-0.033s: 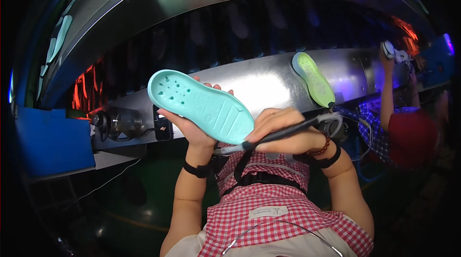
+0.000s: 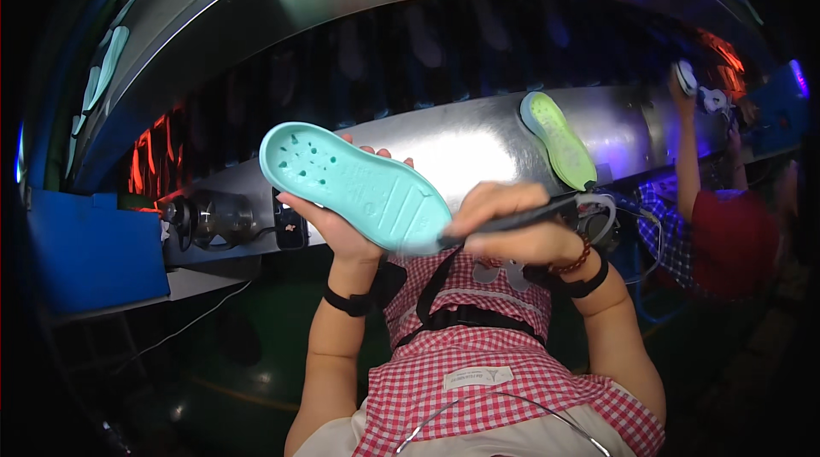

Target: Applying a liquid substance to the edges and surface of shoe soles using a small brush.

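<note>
Turquoise foam forms the shoe sole (image 2: 354, 184) held up in the left hand (image 2: 342, 222), whose fingers are clamped around it from beneath, fingertips showing past its far edge; the sole's inner face, with a cluster of small holes at the toe end, is turned toward the camera, apparently so that the heel end is open to the tool. The right hand (image 2: 512, 222) has its fingers closed tightly around a dark pen-like tool (image 2: 512, 219) (a cable trails from its rear end), and the tip meets the sole's heel end. Both wrists carry dark bands, and a red-and-white checked apron (image 2: 478, 363) covers the torso below. Beyond the hands runs a long curved sheet-metal conveyor housing (image 2: 478, 145); a yellow-green sole (image 2: 559, 139) rests tilted against its front face toward the right end, well apart from the held sole. A small dark device (image 2: 290, 222) and a rounded fitting sit at the housing's lower left edge beside a blue panel (image 2: 94, 252). At the far right, another person in a red top (image 2: 726, 239) reaches up to the housing. Orange glow shows inside the tunnel; the room is dim.
</note>
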`<move>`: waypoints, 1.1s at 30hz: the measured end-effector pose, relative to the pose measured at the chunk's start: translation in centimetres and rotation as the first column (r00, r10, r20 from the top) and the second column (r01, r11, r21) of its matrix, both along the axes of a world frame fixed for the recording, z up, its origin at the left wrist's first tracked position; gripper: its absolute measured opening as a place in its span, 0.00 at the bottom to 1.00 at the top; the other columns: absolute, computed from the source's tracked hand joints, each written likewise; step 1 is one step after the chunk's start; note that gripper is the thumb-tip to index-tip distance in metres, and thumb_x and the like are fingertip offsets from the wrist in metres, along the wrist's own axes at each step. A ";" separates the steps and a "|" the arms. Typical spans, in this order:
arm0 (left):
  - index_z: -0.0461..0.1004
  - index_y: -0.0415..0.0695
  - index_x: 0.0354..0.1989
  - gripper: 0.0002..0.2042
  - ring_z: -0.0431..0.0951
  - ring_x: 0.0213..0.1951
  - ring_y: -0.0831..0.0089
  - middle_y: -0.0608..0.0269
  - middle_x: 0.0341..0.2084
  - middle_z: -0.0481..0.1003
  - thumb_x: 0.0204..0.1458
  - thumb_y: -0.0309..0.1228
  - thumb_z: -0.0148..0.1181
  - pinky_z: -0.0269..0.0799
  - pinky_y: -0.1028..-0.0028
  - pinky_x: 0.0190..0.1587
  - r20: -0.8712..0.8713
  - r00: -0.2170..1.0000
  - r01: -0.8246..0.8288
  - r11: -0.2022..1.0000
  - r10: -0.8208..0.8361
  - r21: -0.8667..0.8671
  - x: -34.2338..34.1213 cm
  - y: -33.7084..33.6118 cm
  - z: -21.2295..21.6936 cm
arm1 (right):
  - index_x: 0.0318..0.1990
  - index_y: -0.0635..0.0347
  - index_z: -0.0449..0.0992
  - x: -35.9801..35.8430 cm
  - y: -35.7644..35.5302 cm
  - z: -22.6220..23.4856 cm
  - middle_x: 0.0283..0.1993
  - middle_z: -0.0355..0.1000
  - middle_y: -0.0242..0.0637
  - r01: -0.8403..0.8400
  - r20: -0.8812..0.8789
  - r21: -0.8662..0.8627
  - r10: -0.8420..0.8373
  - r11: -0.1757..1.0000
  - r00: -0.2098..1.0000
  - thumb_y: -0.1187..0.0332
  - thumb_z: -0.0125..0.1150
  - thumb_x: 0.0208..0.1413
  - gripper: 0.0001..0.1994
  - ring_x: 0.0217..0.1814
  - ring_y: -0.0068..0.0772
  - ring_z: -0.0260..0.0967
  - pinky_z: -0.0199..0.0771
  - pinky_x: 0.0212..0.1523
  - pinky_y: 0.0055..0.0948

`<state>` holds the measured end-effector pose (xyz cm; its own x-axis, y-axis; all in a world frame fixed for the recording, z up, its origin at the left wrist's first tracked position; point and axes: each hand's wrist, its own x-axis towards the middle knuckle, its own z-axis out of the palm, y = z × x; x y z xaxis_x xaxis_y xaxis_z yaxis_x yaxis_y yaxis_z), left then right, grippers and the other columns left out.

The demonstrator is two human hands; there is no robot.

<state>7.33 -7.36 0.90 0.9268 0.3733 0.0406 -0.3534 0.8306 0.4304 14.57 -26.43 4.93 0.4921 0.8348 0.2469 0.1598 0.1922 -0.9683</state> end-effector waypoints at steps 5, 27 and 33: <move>0.61 0.47 0.52 0.44 0.69 0.44 0.60 0.55 0.40 0.69 0.39 0.73 0.26 0.60 0.46 0.52 0.061 0.997 -0.047 0.985 0.037 0.164 -0.2 0.7 0.9 | 0.35 0.60 0.78 0.3 0.0 -0.9 0.37 0.73 0.36 -0.106 0.034 0.007 0.106 0.994 0.994 0.77 0.64 0.40 0.11 0.39 0.27 0.69 0.68 0.44 0.25; 0.54 0.44 0.59 0.28 0.62 0.54 0.51 0.51 0.55 0.60 0.55 0.49 0.35 0.50 0.47 0.58 0.164 0.973 0.180 0.979 -0.163 -0.097 -0.9 -1.3 2.1 | 0.39 0.65 0.74 -1.1 1.4 0.7 0.36 0.74 0.37 -0.043 -0.048 0.100 0.048 0.994 0.998 0.78 0.59 0.46 0.10 0.38 0.21 0.70 0.70 0.40 0.19; 0.56 0.44 0.59 0.29 0.63 0.53 0.48 0.49 0.55 0.60 0.54 0.51 0.35 0.53 0.46 0.56 0.145 0.972 0.196 0.979 -0.186 -0.056 -0.6 -1.0 2.3 | 0.38 0.66 0.75 -0.2 1.7 1.4 0.34 0.74 0.37 -0.031 0.012 0.026 0.031 0.999 0.999 0.78 0.60 0.45 0.10 0.34 0.20 0.70 0.70 0.37 0.16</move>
<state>6.74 -8.39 3.22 0.9686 0.1960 0.1529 -0.2368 0.9148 0.3273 14.40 -24.72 6.32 0.4630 0.8429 0.2742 0.1647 0.2221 -0.9610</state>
